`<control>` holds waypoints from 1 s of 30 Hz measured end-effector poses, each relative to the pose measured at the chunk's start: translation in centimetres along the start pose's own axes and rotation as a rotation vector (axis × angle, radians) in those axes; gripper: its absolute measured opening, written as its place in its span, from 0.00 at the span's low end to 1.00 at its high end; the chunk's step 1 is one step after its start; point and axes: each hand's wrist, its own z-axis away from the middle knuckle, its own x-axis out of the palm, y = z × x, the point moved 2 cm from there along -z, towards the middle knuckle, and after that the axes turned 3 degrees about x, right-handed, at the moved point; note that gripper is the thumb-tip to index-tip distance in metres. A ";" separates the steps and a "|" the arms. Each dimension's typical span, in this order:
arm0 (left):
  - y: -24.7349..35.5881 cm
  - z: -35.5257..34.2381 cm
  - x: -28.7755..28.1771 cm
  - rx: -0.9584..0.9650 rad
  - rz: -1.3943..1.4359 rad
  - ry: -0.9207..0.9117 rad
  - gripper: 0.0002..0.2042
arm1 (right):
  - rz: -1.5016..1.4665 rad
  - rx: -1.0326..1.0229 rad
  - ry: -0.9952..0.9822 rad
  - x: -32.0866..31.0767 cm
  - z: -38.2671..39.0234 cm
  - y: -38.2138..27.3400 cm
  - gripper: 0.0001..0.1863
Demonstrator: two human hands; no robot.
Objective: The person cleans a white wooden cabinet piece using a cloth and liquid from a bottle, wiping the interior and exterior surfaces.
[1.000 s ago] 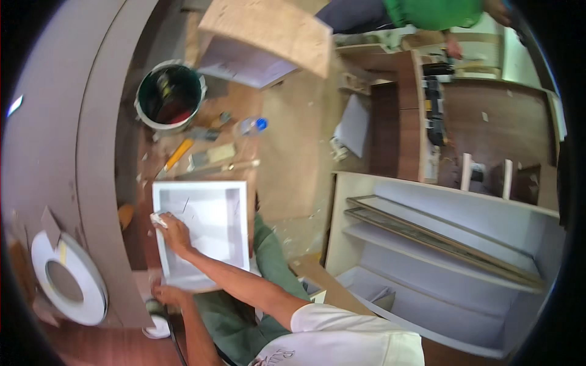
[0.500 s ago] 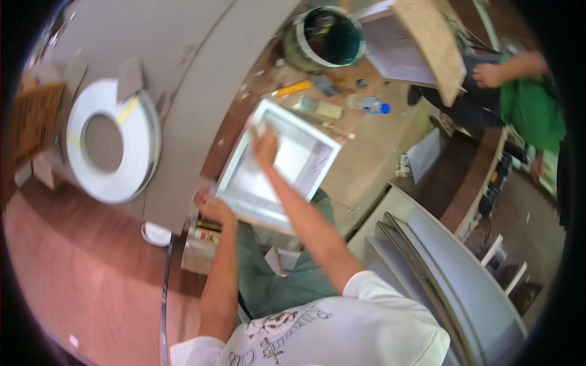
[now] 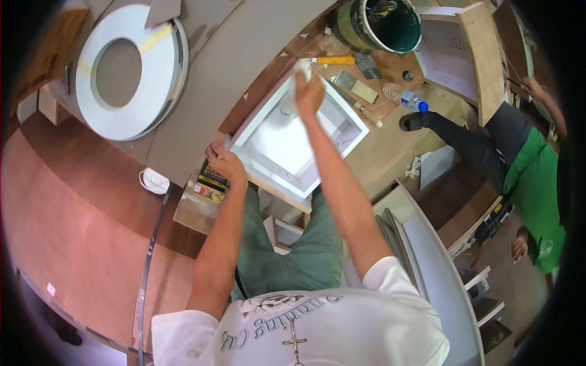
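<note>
A shallow white open box (image 3: 274,174), like a drawer, lies tilted across the bench edge above my lap, pencil marks on its inner walls. At its left corner my left hand (image 3: 227,163) is closed, fingers curled against the rim. My right hand (image 3: 310,97) reaches over the box to the far corner. Its fingers are pressed together around something small and whitish, blurred and too hidden to name. Just beyond that hand lies a hammer with a yellow handle (image 3: 336,60). A brush-like tool with a pale block (image 3: 364,93) rests beside the box's right rim.
A big roll of white edging strip (image 3: 91,91) lies at left. Beyond the box stand a dark bucket (image 3: 366,27) and a plastic bottle (image 3: 414,101). Several boards (image 3: 436,244) lean at right. A co-worker in a green shirt (image 3: 537,195) is at far right, near another box (image 3: 448,58).
My right hand has moved along the box's far-left rim to its far corner. My left hand stays at the left corner. The view has shifted, and the co-worker's leg now stretches out.
</note>
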 end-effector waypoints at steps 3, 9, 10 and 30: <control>-0.3 -0.6 -1.4 -0.092 0.058 0.076 0.17 | 0.011 0.007 -0.296 -0.4 -0.6 -2.0 0.16; 0.8 -0.8 -2.5 -0.075 0.055 0.089 0.17 | 0.136 -0.106 -0.585 -6.5 -10.4 -7.0 0.16; 1.1 -0.8 -2.4 -0.092 0.068 0.102 0.17 | 0.171 -0.166 -0.610 -7.8 -12.2 -8.6 0.16; -1.6 0.4 -1.3 -0.212 0.168 0.117 0.17 | 0.354 -0.557 -0.712 0.0 -6.6 -4.4 0.08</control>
